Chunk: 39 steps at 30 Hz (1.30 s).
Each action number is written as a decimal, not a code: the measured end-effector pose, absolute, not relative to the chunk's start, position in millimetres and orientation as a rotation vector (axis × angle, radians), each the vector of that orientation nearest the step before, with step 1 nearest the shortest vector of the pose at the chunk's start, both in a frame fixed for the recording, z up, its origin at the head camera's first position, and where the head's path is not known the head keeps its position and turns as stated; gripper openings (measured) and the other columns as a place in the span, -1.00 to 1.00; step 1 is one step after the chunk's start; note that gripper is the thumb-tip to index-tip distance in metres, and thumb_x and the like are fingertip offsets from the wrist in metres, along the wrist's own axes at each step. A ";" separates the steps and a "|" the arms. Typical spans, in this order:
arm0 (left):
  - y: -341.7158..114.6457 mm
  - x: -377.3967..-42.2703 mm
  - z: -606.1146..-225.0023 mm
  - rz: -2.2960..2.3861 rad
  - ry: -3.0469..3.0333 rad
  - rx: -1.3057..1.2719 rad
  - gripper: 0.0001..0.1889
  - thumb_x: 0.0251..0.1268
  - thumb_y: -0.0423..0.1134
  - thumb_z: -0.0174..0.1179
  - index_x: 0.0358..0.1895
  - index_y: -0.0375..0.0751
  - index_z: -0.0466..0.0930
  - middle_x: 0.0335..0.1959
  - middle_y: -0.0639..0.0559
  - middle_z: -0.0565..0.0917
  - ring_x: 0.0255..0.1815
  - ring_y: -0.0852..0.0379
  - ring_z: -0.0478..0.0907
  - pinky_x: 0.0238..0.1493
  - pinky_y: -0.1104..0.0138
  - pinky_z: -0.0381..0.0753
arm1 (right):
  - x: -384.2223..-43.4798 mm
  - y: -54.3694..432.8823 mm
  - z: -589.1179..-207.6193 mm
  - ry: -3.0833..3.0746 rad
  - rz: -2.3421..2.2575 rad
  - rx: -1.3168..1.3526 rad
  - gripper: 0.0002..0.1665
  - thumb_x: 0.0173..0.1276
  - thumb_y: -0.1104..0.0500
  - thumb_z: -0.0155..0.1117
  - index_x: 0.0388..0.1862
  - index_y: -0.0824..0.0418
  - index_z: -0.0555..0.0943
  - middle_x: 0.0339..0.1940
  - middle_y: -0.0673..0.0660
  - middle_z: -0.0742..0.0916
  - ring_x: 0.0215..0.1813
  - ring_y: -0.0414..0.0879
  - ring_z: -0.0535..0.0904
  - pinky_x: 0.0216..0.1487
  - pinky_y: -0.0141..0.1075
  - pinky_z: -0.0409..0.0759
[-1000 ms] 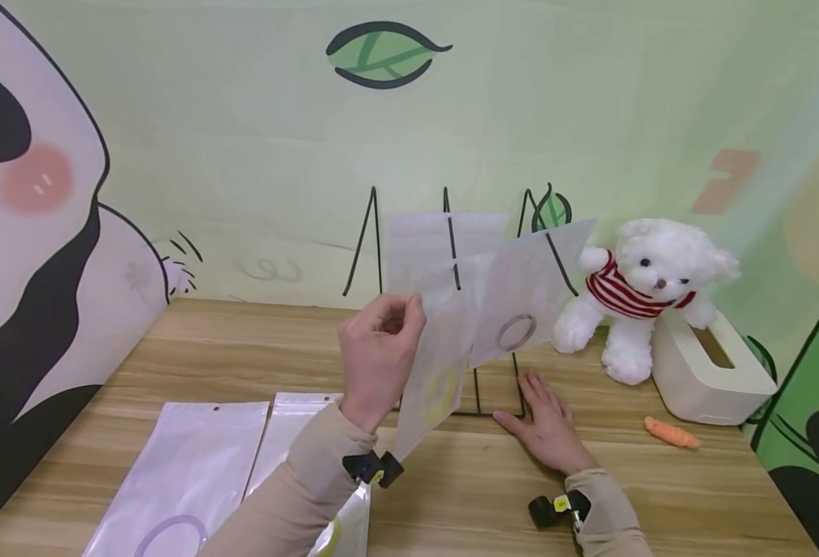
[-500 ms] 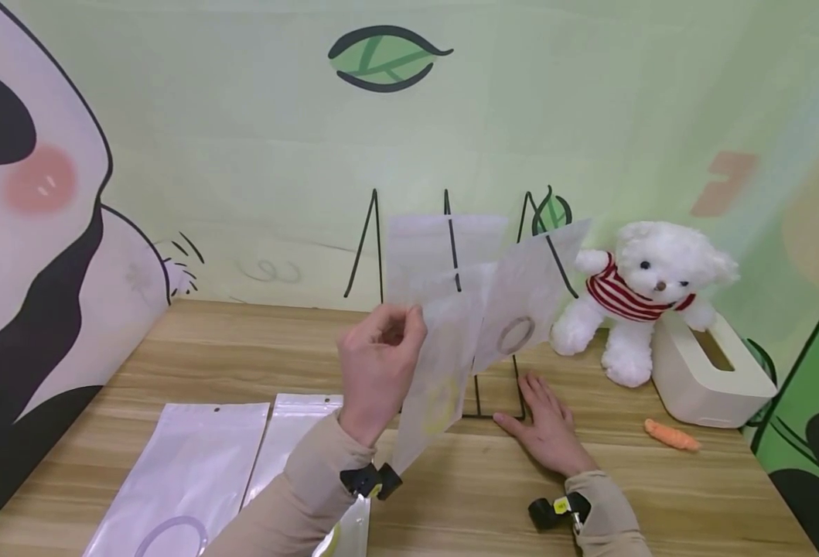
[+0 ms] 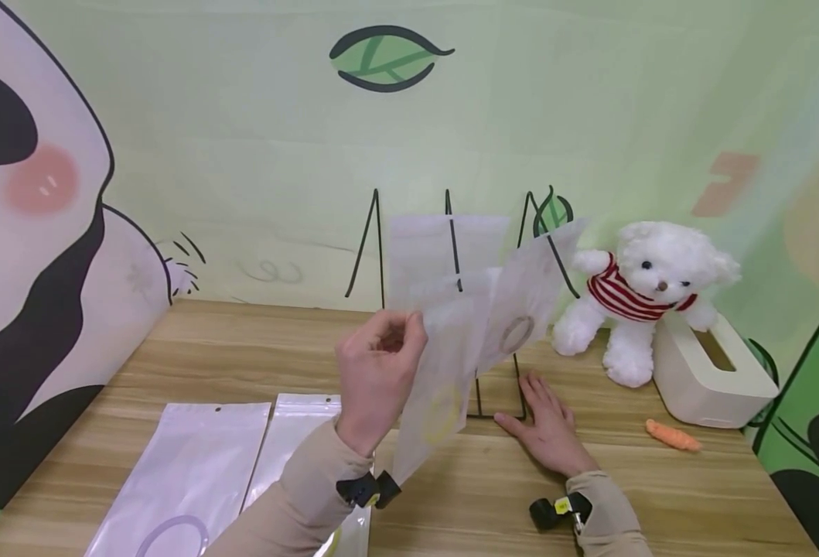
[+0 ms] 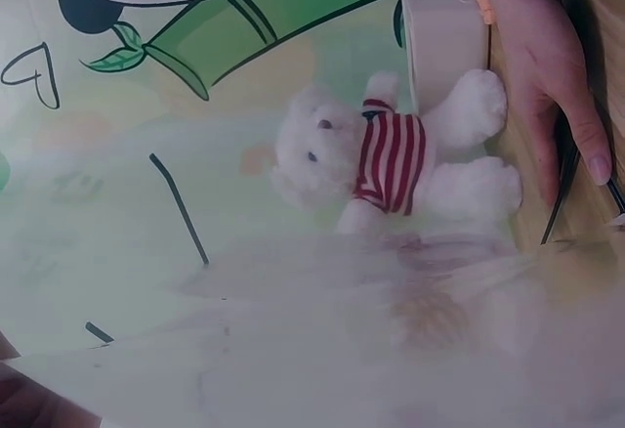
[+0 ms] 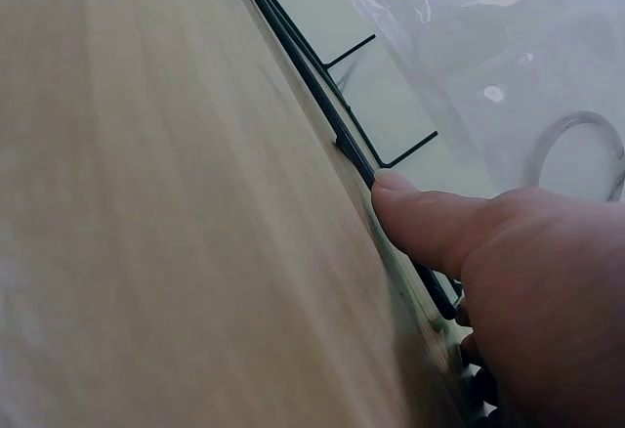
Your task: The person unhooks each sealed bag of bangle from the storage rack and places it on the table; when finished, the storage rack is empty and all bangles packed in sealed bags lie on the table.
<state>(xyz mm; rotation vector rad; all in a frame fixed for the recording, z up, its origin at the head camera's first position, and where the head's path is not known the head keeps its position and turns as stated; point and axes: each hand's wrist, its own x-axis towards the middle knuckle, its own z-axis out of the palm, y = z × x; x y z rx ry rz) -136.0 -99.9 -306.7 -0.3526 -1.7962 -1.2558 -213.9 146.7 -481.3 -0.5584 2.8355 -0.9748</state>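
Note:
A black wire display rack (image 3: 479,398) with three pronged hooks stands against the wall. My left hand (image 3: 381,371) pinches the left edge of a translucent plastic bag (image 3: 444,348) that has a yellow ring in it. The tip of the middle hook overlaps this bag's top edge. Behind it, another bag (image 3: 416,247) hangs at the same hook, and a bag with a greyish ring (image 3: 537,294) hangs tilted at the right hook. My right hand (image 3: 544,425) rests on the rack's base, fingers spread, its thumb (image 5: 430,223) on the base wire in the right wrist view.
Two more bags (image 3: 193,456) lie flat at the table's front left, one with a purple ring. At the right are a white teddy bear (image 3: 635,302) in a striped shirt, a white tissue box (image 3: 711,387) and a small orange carrot-shaped piece (image 3: 672,435).
My left hand has come down slightly, and the top of the pinched bag has lowered with it. The greyish-ring bag has turned a little. My right hand stays on the base.

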 end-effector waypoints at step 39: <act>-110.3 -102.7 -333.7 -1.856 -2.036 0.203 -0.84 0.23 -0.30 0.28 -0.46 -0.31 0.69 -0.74 0.11 0.40 -0.69 0.23 0.25 -0.62 0.43 0.24 | -211.4 146.7 -477.9 2.868 -0.953 -0.604 -0.09 0.37 -0.01 0.21 0.49 0.43 0.10 0.52 0.42 0.12 0.53 0.30 -0.10 0.28 0.38 -0.10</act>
